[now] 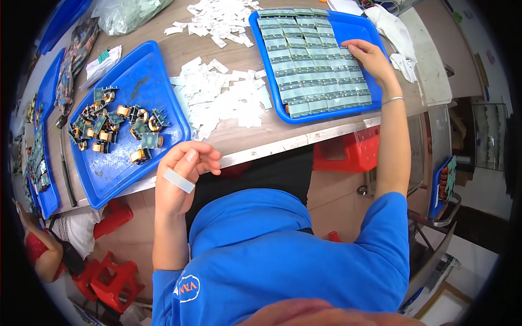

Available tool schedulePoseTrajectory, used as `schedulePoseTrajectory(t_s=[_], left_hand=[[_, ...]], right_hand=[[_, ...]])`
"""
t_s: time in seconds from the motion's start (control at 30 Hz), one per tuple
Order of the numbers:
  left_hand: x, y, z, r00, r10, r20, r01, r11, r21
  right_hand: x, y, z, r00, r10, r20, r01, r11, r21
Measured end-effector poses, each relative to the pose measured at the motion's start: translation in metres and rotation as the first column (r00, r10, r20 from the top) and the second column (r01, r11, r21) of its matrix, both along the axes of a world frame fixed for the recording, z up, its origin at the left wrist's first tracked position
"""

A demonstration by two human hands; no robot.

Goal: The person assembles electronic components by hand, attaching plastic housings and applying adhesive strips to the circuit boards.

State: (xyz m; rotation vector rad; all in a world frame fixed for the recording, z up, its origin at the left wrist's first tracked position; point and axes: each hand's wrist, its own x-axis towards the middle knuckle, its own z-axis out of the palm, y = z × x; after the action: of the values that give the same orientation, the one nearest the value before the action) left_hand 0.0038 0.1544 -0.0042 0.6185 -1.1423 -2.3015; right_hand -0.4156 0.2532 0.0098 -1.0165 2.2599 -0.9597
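Note:
My right hand [370,61] reaches over a blue tray [352,27] with its fingers stretched out, the fingertips beside the right end of the rows of small boards [315,65]. These boards lie packed in neat rows, pale green strips along them. Nothing shows in that hand. Near the table's front edge, my left hand [187,168] is raised with fingers curled and thumb against them. A whitish strip [179,181] crosses the base of its thumb. Whether the fingertips pinch anything cannot be seen. To its left, another blue tray [144,65] holds loose boards with orange-wound coils [136,117].
Loose white paper slips [217,100] lie between the trays, with another pile [220,19] behind. A clear plastic bag [128,15] and a white cloth [392,38] lie farther back. Red stools [117,280] stand on the floor. Another person's arm [46,252] shows at the far left.

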Motion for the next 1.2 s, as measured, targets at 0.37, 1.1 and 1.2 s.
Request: schedulePoseTrajectory(t_s=[0.37,1.1,1.2], left_hand=[[0.001,0.003,0.001,0.997,-0.050,0.051,0.052,0.998,-0.047],[-0.002,0.000,-0.001,0.995,-0.073,0.061,0.074,0.997,-0.006],[-0.002,0.000,-0.002,0.996,-0.068,0.065,0.068,0.998,0.000]], right_hand=[[0.006,0.000,0.013,0.971,-0.162,-0.176,0.157,0.987,-0.039],[-0.001,0.005,-0.001,0.990,-0.107,0.092,0.114,0.990,-0.077],[0.001,0.005,0.000,0.989,-0.132,0.067,0.136,0.989,-0.054]])
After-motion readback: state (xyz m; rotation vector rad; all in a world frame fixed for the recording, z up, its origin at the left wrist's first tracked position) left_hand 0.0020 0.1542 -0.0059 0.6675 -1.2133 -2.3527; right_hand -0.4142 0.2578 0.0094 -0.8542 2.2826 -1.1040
